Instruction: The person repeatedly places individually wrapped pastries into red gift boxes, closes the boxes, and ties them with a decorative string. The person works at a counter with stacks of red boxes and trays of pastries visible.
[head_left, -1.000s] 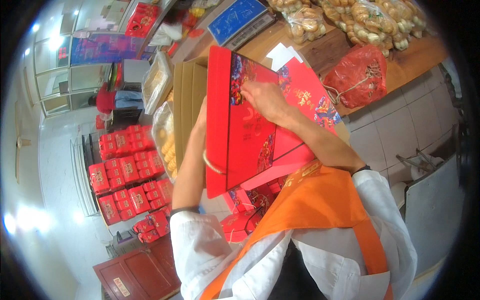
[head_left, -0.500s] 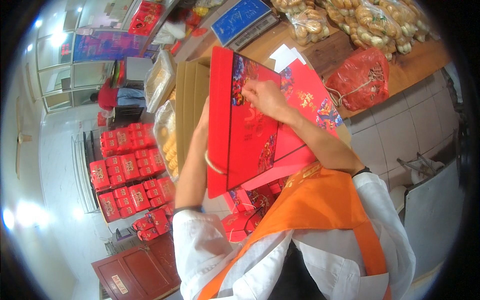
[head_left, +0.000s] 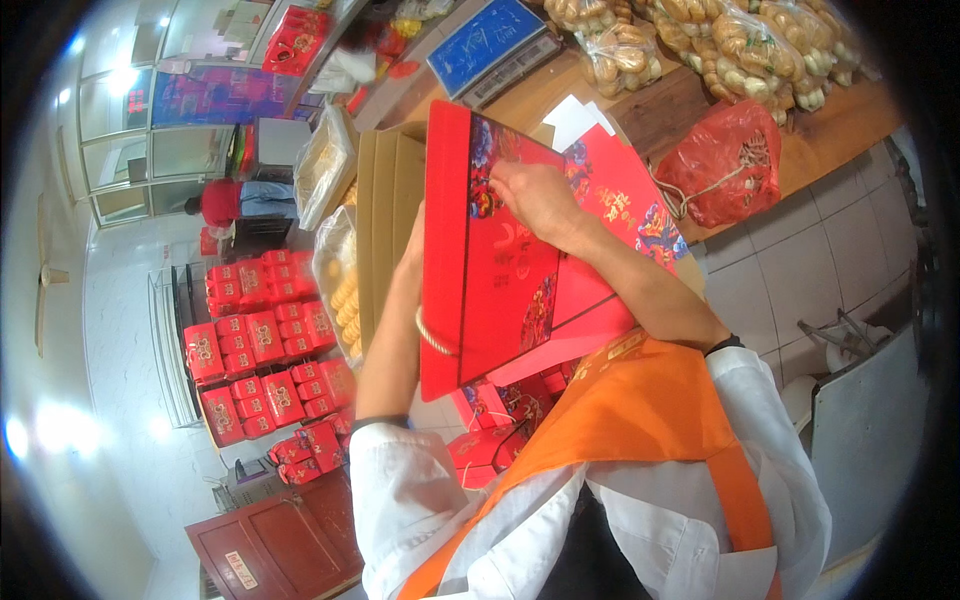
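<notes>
A red gift box with gold and multicoloured print stands tilted in front of me. A pale cord handle loops out of its left panel. My right hand is closed, its fingertips pinched against the printed face near the top; whatever they grip is too small to make out. My left hand reaches behind the box's left panel, so its fingers are hidden. Under and beside the box lies another red printed sheet of card. A red plastic bag with pale cords sits to the right.
A wooden table holds bagged bread rolls and a blue-topped scale. Brown cardboard and trays of baked goods stand left. Stacked red boxes fill the left side. A person is far off.
The view has shifted slightly, so most things sit a little further right and lower. My right hand stays pinched at the same part of the box; the left stays behind it.
</notes>
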